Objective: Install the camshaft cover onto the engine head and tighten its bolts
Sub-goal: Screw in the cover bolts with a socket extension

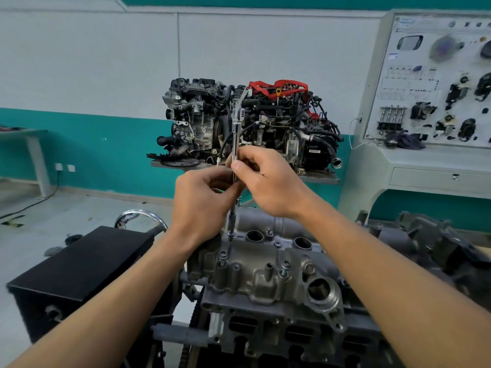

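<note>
Upright chrome driver (235, 139) pinched by fingers of left hand (204, 193) and right hand (268, 181), its tip on bolt (230, 236), eleven o'clock of camshaft cover (265, 269)

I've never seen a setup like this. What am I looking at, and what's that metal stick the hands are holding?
This single picture comes from a camera worn on a person's head, looking down at their own arms. The left hand and right hand both grip a long chrome tool, held upright with its tip on a bolt at the far edge of the grey camshaft cover, which sits on an engine head. A black box stands to the left; behind are display engines and a training board.
</note>
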Motion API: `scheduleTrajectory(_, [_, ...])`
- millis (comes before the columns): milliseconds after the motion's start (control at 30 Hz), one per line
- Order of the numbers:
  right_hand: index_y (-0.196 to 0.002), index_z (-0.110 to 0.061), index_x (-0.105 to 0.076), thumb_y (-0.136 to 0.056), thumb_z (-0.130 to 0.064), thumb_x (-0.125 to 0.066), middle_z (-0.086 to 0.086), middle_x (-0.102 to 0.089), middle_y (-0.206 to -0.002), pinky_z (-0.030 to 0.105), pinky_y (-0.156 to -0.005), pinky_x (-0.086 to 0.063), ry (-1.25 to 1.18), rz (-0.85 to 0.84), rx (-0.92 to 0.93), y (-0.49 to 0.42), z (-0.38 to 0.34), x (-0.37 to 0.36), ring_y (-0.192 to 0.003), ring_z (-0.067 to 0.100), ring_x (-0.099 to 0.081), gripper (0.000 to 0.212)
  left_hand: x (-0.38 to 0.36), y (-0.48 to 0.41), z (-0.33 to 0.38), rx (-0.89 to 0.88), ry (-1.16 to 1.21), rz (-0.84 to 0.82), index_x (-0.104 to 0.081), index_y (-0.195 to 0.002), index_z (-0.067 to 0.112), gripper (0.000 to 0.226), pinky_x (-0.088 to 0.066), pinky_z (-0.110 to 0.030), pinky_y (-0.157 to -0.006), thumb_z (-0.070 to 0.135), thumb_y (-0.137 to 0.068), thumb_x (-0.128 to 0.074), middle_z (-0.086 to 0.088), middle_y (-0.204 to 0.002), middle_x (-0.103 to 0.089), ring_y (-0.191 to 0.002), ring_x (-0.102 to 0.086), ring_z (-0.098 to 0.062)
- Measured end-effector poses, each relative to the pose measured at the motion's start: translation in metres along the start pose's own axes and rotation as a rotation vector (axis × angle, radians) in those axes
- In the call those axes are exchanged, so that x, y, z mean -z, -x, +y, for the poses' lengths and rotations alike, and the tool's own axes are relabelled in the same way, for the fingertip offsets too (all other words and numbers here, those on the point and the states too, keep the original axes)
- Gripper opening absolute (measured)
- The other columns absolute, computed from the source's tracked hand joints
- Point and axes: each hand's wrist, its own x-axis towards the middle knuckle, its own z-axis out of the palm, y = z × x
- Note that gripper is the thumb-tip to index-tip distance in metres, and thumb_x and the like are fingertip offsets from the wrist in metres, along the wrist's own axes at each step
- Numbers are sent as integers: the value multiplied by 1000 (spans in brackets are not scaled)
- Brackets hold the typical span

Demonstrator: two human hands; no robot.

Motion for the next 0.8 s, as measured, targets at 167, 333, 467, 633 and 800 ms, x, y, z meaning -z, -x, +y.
scheduleTrajectory(167, [-90, 4, -63, -100, -10, -50, 24, -63, -85, 51, -75, -49, -59, 30, 17, -1, 5, -3, -82, 37, -58, 21, 0, 3, 3, -7, 30, -13, -81, -94, 20, 9, -60, -27, -70, 17, -86, -76, 10, -78, -77, -73, -74, -7])
scheduleTrajectory(333, [-91, 0, -65, -101, -10, -51, 22, -66, -88, 49, -78, -50, -108, 53, 4, -1, 12, -5, -85, 35, -60, 20, 0, 3, 1, 8, 23, -17, -80, -91, 20, 9, -58, -21, -67, 14, -86, -76, 10, -75, -77, -69, -72, -5])
scheduleTrajectory(467, [-93, 3, -64, -100, -11, -51, 27, -64, -88, 53, -79, -50, -161, 46, -4, -5, 16, -6, -85, 40, -59, 21, 0, 1, 1, 19, 47, -23, -77, -89, 31, 18, -60, -23, -68, 14, -85, -77, 13, -77, -77, -69, -73, -5])
scheduleTrajectory(633, [-96, 2, -66, -100, -11, -52, 26, -66, -91, 54, -82, -51, -183, 45, -33, -9, 21, -10, -86, 39, -61, 19, -1, -2, -1, 66, 17, -18, -79, -92, 26, 16, -62, -37, -73, 12, -84, -77, 7, -77, -78, -72, -74, -10])
scheduleTrajectory(800, [-85, -7, -66, -95, -14, -64, 4, -64, -73, 40, -70, -54, -225, 60, -38, -11, 24, -10, -70, 13, -58, 12, -1, -1, -1, 61, -49, -34, -80, -97, 21, 13, -60, -30, -67, 17, -84, -78, 9, -75, -76, -68, -72, -3])
